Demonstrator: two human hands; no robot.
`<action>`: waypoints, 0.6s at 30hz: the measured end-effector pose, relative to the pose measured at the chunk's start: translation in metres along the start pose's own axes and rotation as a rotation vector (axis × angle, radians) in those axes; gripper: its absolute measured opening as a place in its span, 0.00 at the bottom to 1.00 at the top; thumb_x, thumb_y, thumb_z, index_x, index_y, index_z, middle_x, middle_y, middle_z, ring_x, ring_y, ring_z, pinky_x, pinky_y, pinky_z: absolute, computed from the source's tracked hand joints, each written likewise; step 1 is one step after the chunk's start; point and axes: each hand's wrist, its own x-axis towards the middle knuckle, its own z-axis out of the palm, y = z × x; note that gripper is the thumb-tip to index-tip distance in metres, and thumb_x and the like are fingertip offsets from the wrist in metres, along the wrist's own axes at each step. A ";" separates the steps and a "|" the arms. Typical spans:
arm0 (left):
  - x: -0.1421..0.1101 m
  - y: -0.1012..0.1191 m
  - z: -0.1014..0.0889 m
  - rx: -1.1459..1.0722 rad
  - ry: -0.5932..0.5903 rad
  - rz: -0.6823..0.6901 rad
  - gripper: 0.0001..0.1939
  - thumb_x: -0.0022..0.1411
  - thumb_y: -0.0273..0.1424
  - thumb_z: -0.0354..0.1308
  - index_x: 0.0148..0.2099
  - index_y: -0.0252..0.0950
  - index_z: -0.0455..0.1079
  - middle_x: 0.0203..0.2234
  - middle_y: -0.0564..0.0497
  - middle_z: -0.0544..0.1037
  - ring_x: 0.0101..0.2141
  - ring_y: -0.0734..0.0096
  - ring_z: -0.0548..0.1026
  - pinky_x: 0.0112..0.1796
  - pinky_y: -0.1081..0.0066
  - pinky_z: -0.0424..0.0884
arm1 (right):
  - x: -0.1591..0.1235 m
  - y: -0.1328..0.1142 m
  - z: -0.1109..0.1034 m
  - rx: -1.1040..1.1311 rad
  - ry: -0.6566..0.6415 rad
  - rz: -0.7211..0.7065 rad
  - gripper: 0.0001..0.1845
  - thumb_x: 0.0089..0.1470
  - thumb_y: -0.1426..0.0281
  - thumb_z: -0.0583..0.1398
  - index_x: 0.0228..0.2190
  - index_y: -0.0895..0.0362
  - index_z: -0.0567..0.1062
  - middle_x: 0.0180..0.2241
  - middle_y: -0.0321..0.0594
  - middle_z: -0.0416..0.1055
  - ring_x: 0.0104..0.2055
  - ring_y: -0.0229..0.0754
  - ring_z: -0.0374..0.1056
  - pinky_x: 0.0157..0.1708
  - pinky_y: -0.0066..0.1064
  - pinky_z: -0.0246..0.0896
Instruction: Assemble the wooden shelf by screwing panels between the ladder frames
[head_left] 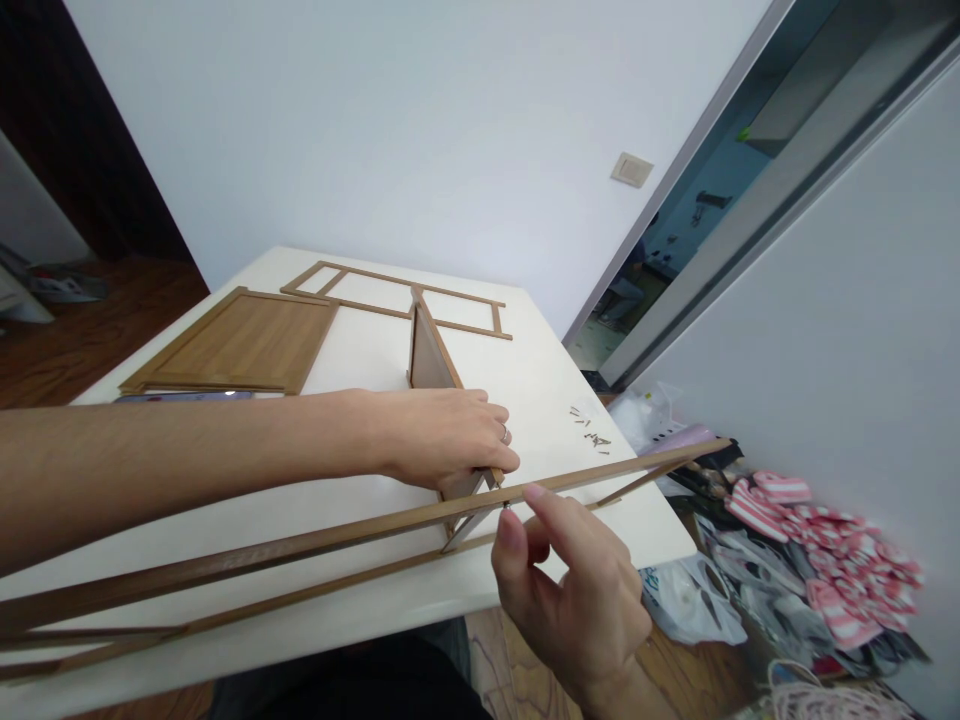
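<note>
My left hand lies closed over the near end of an upright wooden panel that stands on edge on the white table. A long wooden frame of thin slats runs across the table's front, against the panel's near end. My right hand is at the frame's top slat, thumb and forefinger pinched on a small metal screw where slat and panel meet.
A flat wooden panel and an open slatted frame lie at the table's back. Several small screws are scattered near the right edge. Plastic bags and red-striped packets cover the floor on the right. A doorway opens behind.
</note>
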 end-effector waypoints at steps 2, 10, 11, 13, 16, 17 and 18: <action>0.000 0.000 0.001 -0.007 0.008 0.001 0.12 0.59 0.16 0.58 0.31 0.39 0.66 0.27 0.51 0.78 0.36 0.61 0.72 0.35 0.62 0.60 | -0.002 0.000 0.000 -0.004 0.025 0.102 0.16 0.63 0.77 0.62 0.52 0.59 0.71 0.28 0.34 0.77 0.22 0.34 0.71 0.26 0.29 0.69; -0.001 0.000 0.002 -0.015 0.054 0.004 0.14 0.56 0.14 0.58 0.29 0.39 0.64 0.26 0.51 0.77 0.35 0.61 0.72 0.34 0.63 0.60 | -0.018 0.004 -0.007 0.121 -0.024 0.558 0.06 0.67 0.71 0.58 0.46 0.53 0.71 0.31 0.33 0.76 0.24 0.32 0.74 0.25 0.22 0.71; -0.001 0.000 0.001 -0.019 0.053 0.004 0.14 0.56 0.14 0.58 0.29 0.39 0.64 0.26 0.51 0.77 0.35 0.61 0.72 0.34 0.63 0.59 | -0.021 0.006 -0.008 0.087 -0.023 0.547 0.05 0.68 0.70 0.59 0.45 0.53 0.71 0.30 0.32 0.75 0.24 0.32 0.73 0.26 0.22 0.71; -0.001 0.001 0.001 -0.021 0.035 0.000 0.14 0.57 0.14 0.58 0.30 0.39 0.64 0.26 0.51 0.77 0.36 0.61 0.72 0.35 0.63 0.60 | -0.024 0.008 -0.010 -0.037 -0.015 0.447 0.03 0.68 0.69 0.60 0.43 0.54 0.73 0.27 0.30 0.73 0.24 0.31 0.72 0.27 0.21 0.70; 0.000 0.002 -0.001 -0.006 0.004 -0.015 0.14 0.57 0.14 0.57 0.29 0.39 0.63 0.27 0.51 0.78 0.36 0.62 0.72 0.35 0.63 0.60 | -0.030 0.013 -0.013 -0.164 -0.023 0.267 0.05 0.68 0.68 0.61 0.43 0.56 0.73 0.26 0.32 0.72 0.25 0.32 0.70 0.29 0.23 0.70; 0.000 0.002 -0.001 -0.002 -0.001 -0.020 0.14 0.57 0.14 0.57 0.29 0.39 0.63 0.27 0.51 0.78 0.36 0.62 0.72 0.35 0.63 0.60 | -0.032 0.014 -0.013 -0.166 -0.029 0.238 0.06 0.68 0.68 0.61 0.44 0.57 0.73 0.26 0.33 0.72 0.26 0.34 0.70 0.30 0.24 0.71; 0.000 0.002 -0.001 -0.001 -0.004 -0.022 0.15 0.57 0.14 0.56 0.29 0.39 0.62 0.27 0.51 0.78 0.35 0.62 0.72 0.35 0.63 0.60 | -0.034 0.015 -0.014 -0.156 -0.038 0.223 0.07 0.68 0.67 0.61 0.44 0.58 0.72 0.27 0.34 0.72 0.27 0.35 0.71 0.30 0.26 0.71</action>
